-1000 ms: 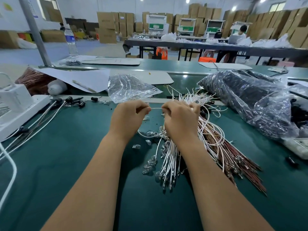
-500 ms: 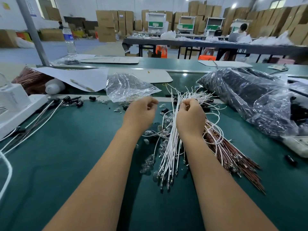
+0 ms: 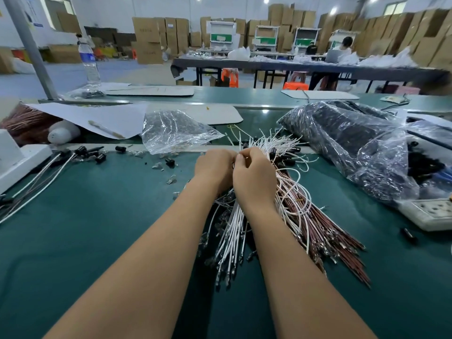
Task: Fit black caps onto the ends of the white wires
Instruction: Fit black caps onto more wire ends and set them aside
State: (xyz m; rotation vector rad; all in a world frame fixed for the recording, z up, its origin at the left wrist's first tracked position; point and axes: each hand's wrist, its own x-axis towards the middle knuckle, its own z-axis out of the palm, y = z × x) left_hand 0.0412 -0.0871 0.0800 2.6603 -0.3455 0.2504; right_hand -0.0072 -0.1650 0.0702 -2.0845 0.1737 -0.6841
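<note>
While my left hand (image 3: 215, 168) and right hand (image 3: 254, 174) meet mid-frame, both pinch something tiny; I cannot tell what.
The thin white wires (image 3: 230, 238) look light and bendy, so I'd hold one near its tip.

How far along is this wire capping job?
Done: hard to say; a few capped-looking wires lie at far left. In hand: the left hand and right hand meet over the white wires, fingers curled, apparently fitting something small. Left: most of that bundle, with loose black caps scattered on the green table.
</note>
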